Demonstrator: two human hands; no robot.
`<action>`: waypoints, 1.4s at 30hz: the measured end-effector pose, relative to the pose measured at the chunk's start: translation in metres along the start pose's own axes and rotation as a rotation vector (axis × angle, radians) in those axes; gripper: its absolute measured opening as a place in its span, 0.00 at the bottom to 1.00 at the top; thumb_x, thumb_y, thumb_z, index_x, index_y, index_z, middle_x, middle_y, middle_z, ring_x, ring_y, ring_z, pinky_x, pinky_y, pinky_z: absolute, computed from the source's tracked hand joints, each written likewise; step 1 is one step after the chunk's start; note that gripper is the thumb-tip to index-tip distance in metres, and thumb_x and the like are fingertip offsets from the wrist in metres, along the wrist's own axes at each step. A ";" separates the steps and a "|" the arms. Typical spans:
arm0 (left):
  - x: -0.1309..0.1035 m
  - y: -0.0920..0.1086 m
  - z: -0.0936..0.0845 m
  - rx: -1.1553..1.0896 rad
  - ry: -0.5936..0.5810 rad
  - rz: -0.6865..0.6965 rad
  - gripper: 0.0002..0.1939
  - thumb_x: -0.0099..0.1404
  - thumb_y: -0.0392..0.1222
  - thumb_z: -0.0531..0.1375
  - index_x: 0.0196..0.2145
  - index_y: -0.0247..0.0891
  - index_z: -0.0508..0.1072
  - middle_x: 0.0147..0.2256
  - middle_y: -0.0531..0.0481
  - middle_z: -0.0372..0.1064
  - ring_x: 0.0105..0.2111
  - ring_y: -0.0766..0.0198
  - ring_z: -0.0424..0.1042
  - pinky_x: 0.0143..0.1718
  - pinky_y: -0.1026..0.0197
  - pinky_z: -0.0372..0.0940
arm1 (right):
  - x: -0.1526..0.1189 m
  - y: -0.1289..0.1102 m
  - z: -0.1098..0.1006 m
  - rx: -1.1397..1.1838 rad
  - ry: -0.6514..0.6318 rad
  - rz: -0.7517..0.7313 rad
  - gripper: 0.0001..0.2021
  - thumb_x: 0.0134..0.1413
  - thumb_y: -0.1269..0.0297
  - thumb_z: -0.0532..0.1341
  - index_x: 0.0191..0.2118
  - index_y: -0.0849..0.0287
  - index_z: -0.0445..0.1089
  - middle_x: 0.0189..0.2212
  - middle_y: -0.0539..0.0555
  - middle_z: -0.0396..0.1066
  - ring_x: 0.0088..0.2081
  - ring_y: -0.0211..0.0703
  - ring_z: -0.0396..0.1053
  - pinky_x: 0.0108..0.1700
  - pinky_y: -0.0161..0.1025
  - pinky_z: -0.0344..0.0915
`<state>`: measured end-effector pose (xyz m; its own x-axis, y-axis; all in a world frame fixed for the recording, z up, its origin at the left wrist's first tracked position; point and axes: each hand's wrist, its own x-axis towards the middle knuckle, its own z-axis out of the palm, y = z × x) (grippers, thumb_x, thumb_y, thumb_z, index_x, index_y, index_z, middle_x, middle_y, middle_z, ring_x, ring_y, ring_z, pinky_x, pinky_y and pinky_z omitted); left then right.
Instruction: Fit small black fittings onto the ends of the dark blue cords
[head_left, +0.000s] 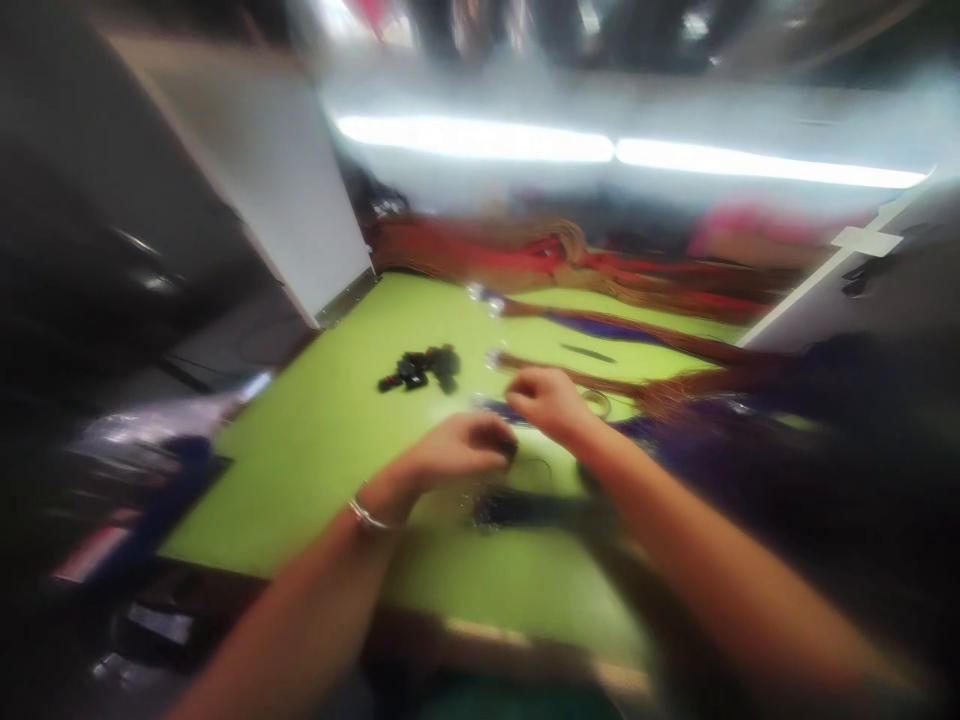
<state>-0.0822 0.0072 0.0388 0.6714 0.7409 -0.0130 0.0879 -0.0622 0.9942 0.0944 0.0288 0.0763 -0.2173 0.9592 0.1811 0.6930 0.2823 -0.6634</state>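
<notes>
My left hand (pixel 466 446), with a bracelet at its wrist, is over the green tabletop (pixel 330 420), its fingers curled together. A small dark piece shows at its fingertips, too blurred to name. Just to its right and farther off, my right hand (pixel 551 402) is closed in a pinch; what it holds, if anything, is hidden. Below it a thin wire loop (pixel 541 466) curves down. Close by both hands lies a bundle of purple wires (pixel 495 408). Nearer me is another dark blue wire bundle (pixel 525 508), with its stripped-looking ends pointing left.
Several small black parts (pixel 420 368) are heaped left of my hands. Brown wire bundles (pixel 615 335) with pale ends stretch to the right. A roll of tape (pixel 597 403) lies beside my right wrist. Red and brown wires (pixel 480 248) run along the back, below bright tube lights (pixel 480 138).
</notes>
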 end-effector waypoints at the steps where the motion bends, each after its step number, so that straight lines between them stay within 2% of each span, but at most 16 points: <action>1: 0.001 -0.002 0.001 -0.024 0.011 0.002 0.12 0.54 0.36 0.63 0.38 0.35 0.73 0.34 0.45 0.71 0.34 0.63 0.70 0.37 0.59 0.66 | -0.001 -0.004 0.000 0.030 -0.005 -0.003 0.07 0.44 0.74 0.57 0.25 0.62 0.73 0.23 0.50 0.71 0.26 0.33 0.63 0.31 0.31 0.56; 4: 0.003 -0.007 0.002 -0.104 0.068 -0.004 0.13 0.54 0.37 0.64 0.39 0.34 0.74 0.35 0.45 0.71 0.35 0.62 0.69 0.38 0.59 0.65 | -0.009 -0.009 -0.002 0.010 0.022 -0.012 0.08 0.45 0.72 0.57 0.22 0.62 0.72 0.20 0.49 0.69 0.23 0.32 0.59 0.28 0.31 0.53; 9: 0.006 -0.006 0.005 -0.295 0.209 -0.013 0.14 0.54 0.36 0.65 0.40 0.36 0.74 0.37 0.47 0.72 0.35 0.66 0.70 0.39 0.63 0.64 | -0.032 0.006 -0.002 -0.076 0.082 0.027 0.10 0.46 0.69 0.55 0.19 0.61 0.68 0.17 0.48 0.64 0.21 0.32 0.54 0.26 0.33 0.48; 16: 0.010 -0.003 0.011 -0.575 0.236 -0.090 0.13 0.52 0.31 0.66 0.37 0.37 0.74 0.36 0.50 0.72 0.34 0.69 0.71 0.38 0.67 0.64 | -0.051 0.014 0.003 0.058 -0.037 0.121 0.09 0.45 0.67 0.54 0.23 0.60 0.71 0.19 0.48 0.66 0.23 0.34 0.59 0.27 0.32 0.52; 25: 0.011 -0.009 0.007 -0.639 0.191 -0.154 0.14 0.52 0.30 0.65 0.38 0.36 0.73 0.35 0.51 0.72 0.33 0.70 0.71 0.38 0.68 0.64 | -0.048 0.019 0.001 0.161 -0.082 0.111 0.11 0.45 0.67 0.52 0.20 0.62 0.68 0.16 0.47 0.61 0.22 0.32 0.55 0.26 0.31 0.50; 31: 0.009 -0.009 0.008 -0.535 0.173 -0.104 0.13 0.53 0.31 0.65 0.38 0.36 0.73 0.33 0.51 0.71 0.33 0.70 0.70 0.38 0.67 0.64 | -0.046 0.020 0.001 0.192 -0.158 0.130 0.11 0.43 0.66 0.52 0.16 0.62 0.63 0.14 0.46 0.54 0.21 0.31 0.52 0.25 0.31 0.49; 37: 0.008 -0.003 0.011 -0.151 0.267 0.095 0.10 0.54 0.33 0.64 0.36 0.36 0.74 0.35 0.48 0.72 0.36 0.64 0.71 0.43 0.61 0.65 | -0.044 0.015 -0.007 0.347 -0.261 0.362 0.08 0.40 0.66 0.54 0.18 0.61 0.65 0.10 0.44 0.51 0.15 0.30 0.48 0.18 0.31 0.45; 42: 0.007 -0.005 0.017 -0.026 0.275 0.170 0.09 0.57 0.35 0.62 0.37 0.36 0.74 0.36 0.47 0.72 0.37 0.63 0.71 0.45 0.58 0.66 | -0.043 0.019 -0.008 0.472 -0.305 0.454 0.07 0.40 0.66 0.54 0.18 0.60 0.62 0.06 0.41 0.46 0.10 0.30 0.45 0.13 0.31 0.44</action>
<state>-0.0653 0.0016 0.0321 0.4502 0.8747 0.1796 -0.0301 -0.1862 0.9821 0.1227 -0.0071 0.0616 -0.2080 0.9126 -0.3520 0.4043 -0.2475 -0.8805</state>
